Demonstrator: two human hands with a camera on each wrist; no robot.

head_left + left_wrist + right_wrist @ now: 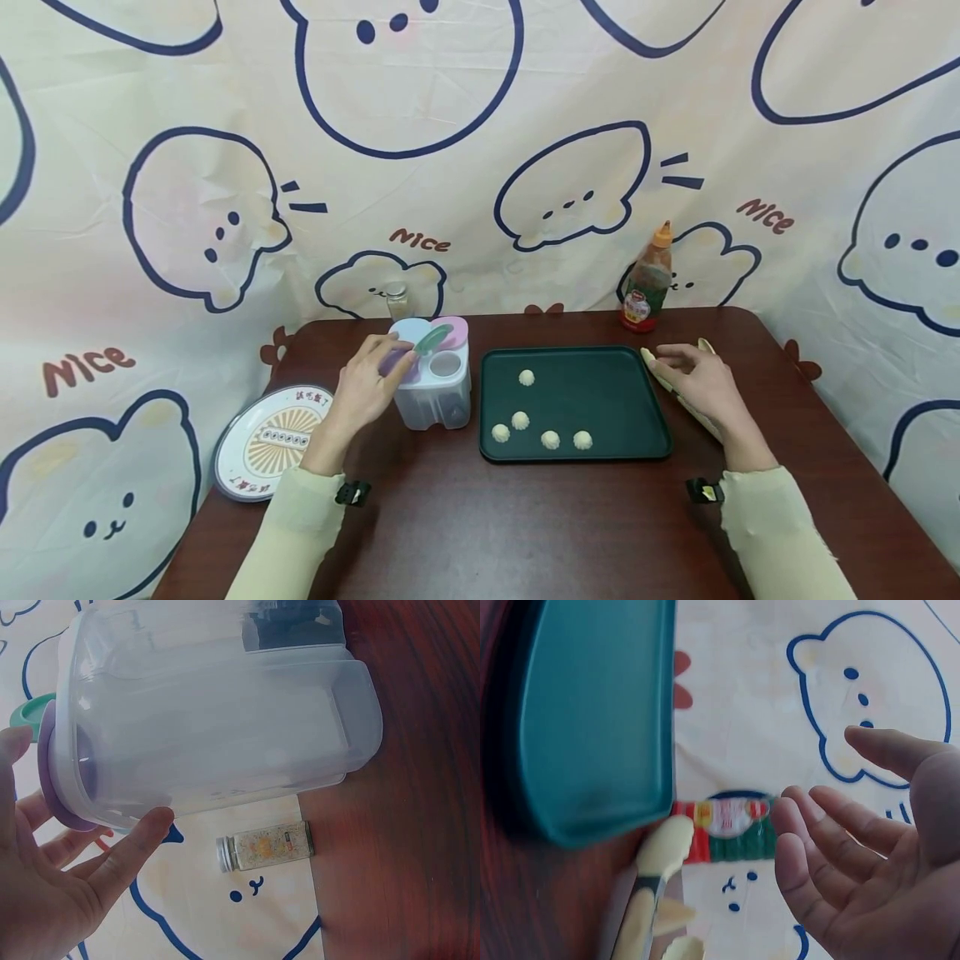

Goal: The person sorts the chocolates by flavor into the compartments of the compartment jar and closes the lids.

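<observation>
Green lid [435, 338] pinched in left grip [367, 379]; tongs [664, 847] beside right grip [701, 383].

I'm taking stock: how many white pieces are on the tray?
5: one white piece near the back of the tray, two close together at front left, two further right along the front.

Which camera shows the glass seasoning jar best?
The left wrist view: the glass seasoning jar shows whole, large and unobstructed. The head view has it smaller, partly hidden behind the plastic container; the right wrist view lacks it.
</observation>
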